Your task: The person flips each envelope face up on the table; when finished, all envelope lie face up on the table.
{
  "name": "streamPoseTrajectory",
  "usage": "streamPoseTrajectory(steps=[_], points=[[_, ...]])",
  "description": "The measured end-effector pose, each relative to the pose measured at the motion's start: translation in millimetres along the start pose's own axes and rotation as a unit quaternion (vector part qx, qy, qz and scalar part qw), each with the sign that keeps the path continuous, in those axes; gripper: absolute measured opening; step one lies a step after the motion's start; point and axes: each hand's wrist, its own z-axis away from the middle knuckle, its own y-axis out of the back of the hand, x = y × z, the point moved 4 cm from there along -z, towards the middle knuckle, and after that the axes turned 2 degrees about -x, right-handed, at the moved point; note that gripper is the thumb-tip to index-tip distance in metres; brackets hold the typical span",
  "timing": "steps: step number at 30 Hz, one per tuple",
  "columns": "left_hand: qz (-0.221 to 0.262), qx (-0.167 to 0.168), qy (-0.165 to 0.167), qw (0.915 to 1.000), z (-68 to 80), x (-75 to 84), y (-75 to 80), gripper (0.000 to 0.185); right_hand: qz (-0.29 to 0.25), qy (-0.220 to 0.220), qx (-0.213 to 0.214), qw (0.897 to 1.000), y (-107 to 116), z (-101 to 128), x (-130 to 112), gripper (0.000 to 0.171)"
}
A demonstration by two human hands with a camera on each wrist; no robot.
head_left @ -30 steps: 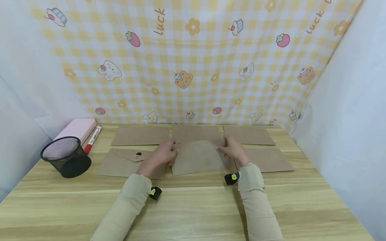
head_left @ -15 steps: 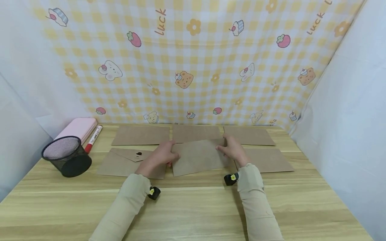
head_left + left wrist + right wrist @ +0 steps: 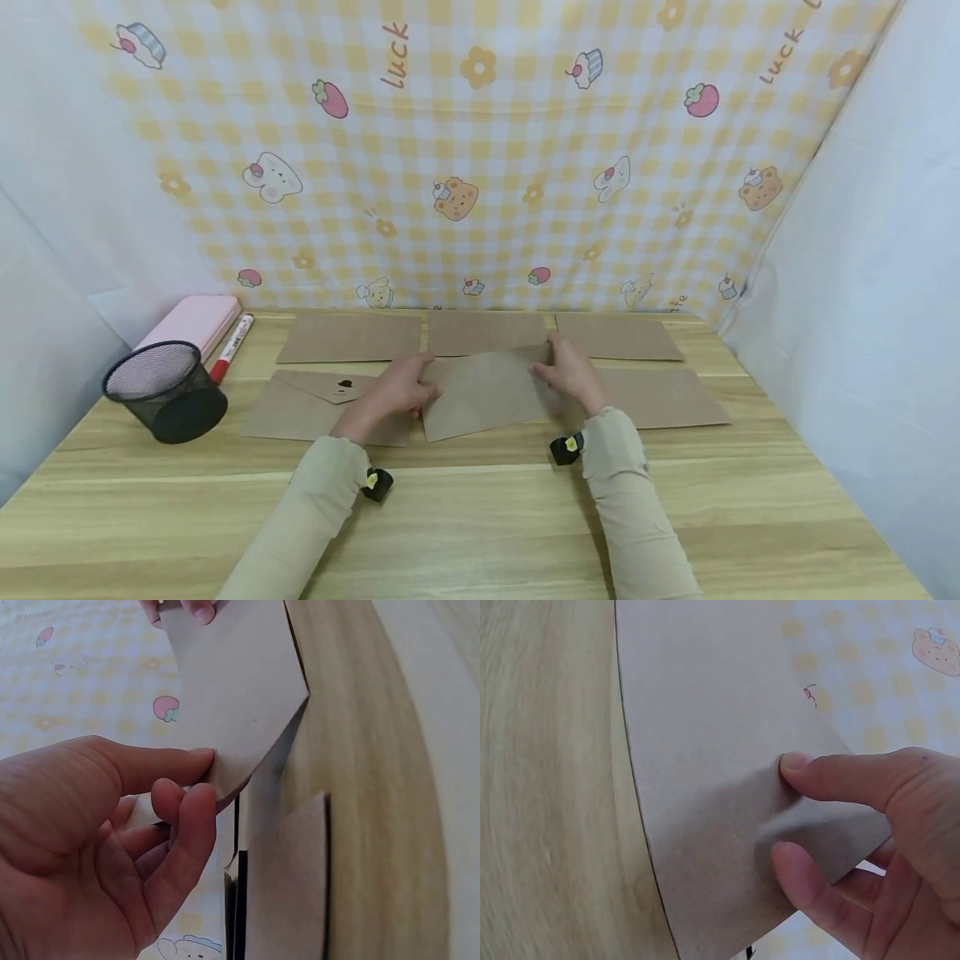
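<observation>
A brown kraft envelope (image 3: pixel 483 392) is held between both hands, tilted up off the wooden table (image 3: pixel 480 508). My left hand (image 3: pixel 392 392) pinches its left edge between thumb and fingers. In the left wrist view the left hand (image 3: pixel 112 840) grips the envelope (image 3: pixel 240 697) at its edge. My right hand (image 3: pixel 570 375) pinches the right edge; in the right wrist view its fingertips (image 3: pixel 799 761) press on the envelope (image 3: pixel 712 750).
Several more brown envelopes lie on the table: three in a back row (image 3: pixel 348 337), one with an open flap (image 3: pixel 307 404) at the left, one (image 3: pixel 667 398) at the right. A black mesh cup (image 3: pixel 167 392), a pink case (image 3: pixel 191 321) and a red marker (image 3: pixel 231 346) sit at the left.
Both hands and the held envelope have shifted slightly to the left and away from me; the grip is unchanged.
</observation>
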Motion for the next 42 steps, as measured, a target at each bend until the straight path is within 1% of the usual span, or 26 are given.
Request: streamPoseTrajectory(steps=[4,6,11,13,16,21,22,24,35,42], points=[[-0.032,0.016,-0.009,0.9993,1.1,4.2,3.5,0.056,-0.002,-0.014,0.012,1.0,1,-1,0,0.049],[-0.045,0.024,-0.004,0.9987,1.3,5.8,5.5,0.053,-0.003,-0.019,0.017,1.0,1,-1,1,0.048],[-0.067,0.049,0.012,0.9965,2.0,6.6,11.4,0.054,-0.016,-0.009,0.022,1.0,2,-1,1,0.045],[-0.073,0.06,0.012,0.9954,2.4,6.6,13.7,0.055,-0.025,-0.002,0.023,0.999,3,-2,1,0.044],[-0.08,0.075,0.008,0.994,3.0,7.2,16.0,0.052,-0.036,0.002,0.03,0.999,4,-1,-1,0.042],[-0.078,0.102,-0.014,0.9916,3.3,12.5,18.7,0.021,-0.054,0.004,0.065,0.996,9,-1,-3,0.036],[-0.076,0.107,-0.02,0.9912,3.4,14.1,19.0,0.017,-0.056,0.004,0.073,0.996,10,-1,-3,0.036],[-0.068,0.114,-0.029,0.9907,3.9,16.6,19.7,0.016,-0.06,0.004,0.084,0.995,11,-1,-4,0.036],[-0.056,0.112,-0.033,0.9916,7.4,20.9,22.4,0.016,-0.059,0.018,0.099,0.993,12,0,-5,0.034],[-0.065,0.116,-0.035,0.9906,7.6,21.8,21.3,0.017,-0.072,0.02,0.105,0.992,12,1,-3,0.035]])
